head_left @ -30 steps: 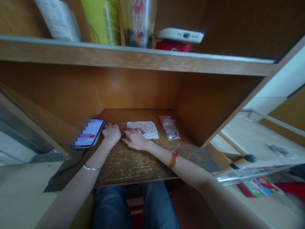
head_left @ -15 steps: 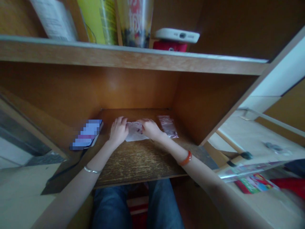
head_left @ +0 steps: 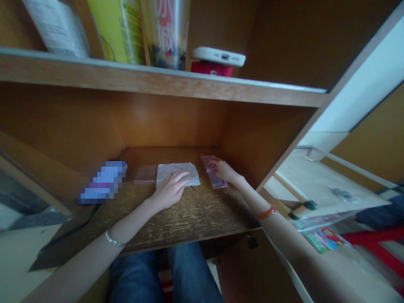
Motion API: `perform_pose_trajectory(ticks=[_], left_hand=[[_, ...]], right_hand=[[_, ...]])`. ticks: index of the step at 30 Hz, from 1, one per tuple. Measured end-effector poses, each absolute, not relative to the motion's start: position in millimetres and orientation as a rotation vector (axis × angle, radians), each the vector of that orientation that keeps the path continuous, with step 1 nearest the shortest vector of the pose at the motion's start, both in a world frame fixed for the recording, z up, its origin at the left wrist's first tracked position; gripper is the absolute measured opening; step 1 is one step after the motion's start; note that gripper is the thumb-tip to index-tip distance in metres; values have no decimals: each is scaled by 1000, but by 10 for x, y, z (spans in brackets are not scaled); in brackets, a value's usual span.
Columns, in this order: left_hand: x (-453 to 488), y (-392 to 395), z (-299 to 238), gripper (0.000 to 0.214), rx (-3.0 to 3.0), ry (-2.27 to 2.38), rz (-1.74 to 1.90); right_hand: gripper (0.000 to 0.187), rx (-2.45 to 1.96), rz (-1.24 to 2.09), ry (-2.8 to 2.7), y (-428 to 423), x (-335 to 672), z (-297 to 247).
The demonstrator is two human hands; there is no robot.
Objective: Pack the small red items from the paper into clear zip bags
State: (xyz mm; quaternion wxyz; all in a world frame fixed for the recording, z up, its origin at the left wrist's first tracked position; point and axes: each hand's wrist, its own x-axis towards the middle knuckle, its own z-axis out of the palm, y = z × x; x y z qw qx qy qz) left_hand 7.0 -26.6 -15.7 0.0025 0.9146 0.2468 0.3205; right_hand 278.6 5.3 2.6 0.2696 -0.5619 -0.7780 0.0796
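Left hand (head_left: 173,188): loosely extended over paper (head_left: 163,171), mid-frame | right hand (head_left: 223,169): at bag (head_left: 216,179), right of centre (grip: cannot tell)

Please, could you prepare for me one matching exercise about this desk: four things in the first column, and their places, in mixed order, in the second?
Column one
1. Left hand
2. Right hand
3. Phone
4. White device with a port

Column two
A. On the upper shelf, atop a red object
B. Over the white sheet
C. At the far left of the wooden surface
D. At the clear plastic bag on the right

Right pairs: 1-B, 2-D, 3-C, 4-A
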Motion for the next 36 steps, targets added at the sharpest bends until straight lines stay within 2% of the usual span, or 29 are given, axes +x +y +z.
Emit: perform_pose_trajectory(ticks=[3, 6, 10, 15, 19, 23, 29, 33, 36], left_hand=[[60, -259, -163, 27, 2855, 782, 1057], [58, -250, -159, 26, 2808, 793, 1107], [63, -250, -134, 26, 2757, 792, 1166], [75, -267, -96, 25, 2624, 799, 1244], [75, -246, -118, 17, 2395, 848, 1246], [70, -171, -163, 20, 2044, 877, 1200], [57, -153, -164, 25, 1841, 970, 1320], [61, -249, -84, 17, 2024, 1038, 1567], [73, -304, -34, 15, 2193, 909, 1616]], right_hand=[[41, -1505, 300, -2148, 55, 2795, 85], [25, -1491, 413, -2257, 29, 2823, 240], [15, -1340, 783, -2375, -16, 2803, 475], [23, -1087, 1325, -2190, -70, 2532, 588], [25, -910, 1676, -1899, -28, 2266, 488], [29, -859, 1955, -1740, 59, 2135, 349], [29, -841, 1971, -1570, 34, 2042, 189], [22, -778, 1963, -1415, 23, 1980, 70], [19, -706, 2029, -1316, 32, 1949, -9]])
